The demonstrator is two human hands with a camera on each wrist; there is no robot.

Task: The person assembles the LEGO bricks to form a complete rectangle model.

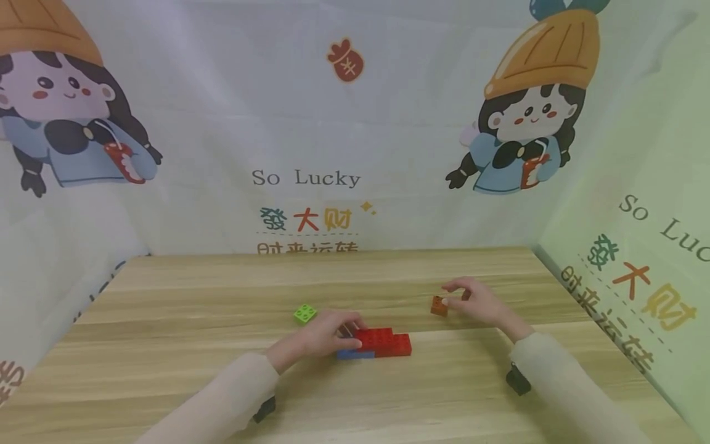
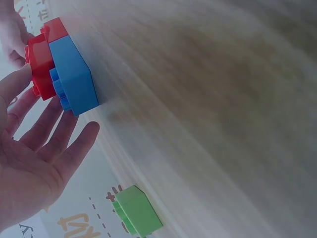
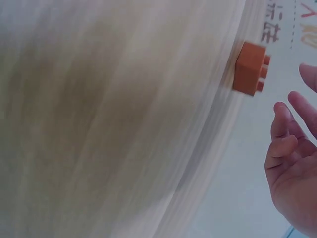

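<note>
Red toy bricks (image 1: 400,345) sit joined to a blue brick (image 1: 355,354) on the wooden table. My left hand (image 1: 324,335) pinches the red part at its left end; in the left wrist view the thumb lies on a red brick (image 2: 41,64) and the blue brick (image 2: 75,74) faces the camera. An orange-brown brick (image 1: 439,306) stands to the right, beside my right hand (image 1: 478,302). From the right wrist view, a gap shows between that brick (image 3: 249,69) and the right hand's spread, partly bent fingers (image 3: 281,119). Nothing is in the right hand.
A lime-green brick (image 1: 305,314) lies just beyond and left of the left hand. Printed cloth walls (image 1: 410,222) enclose the back and sides of the wooden table (image 1: 183,345). A dark device (image 1: 518,379) hangs under the right wrist.
</note>
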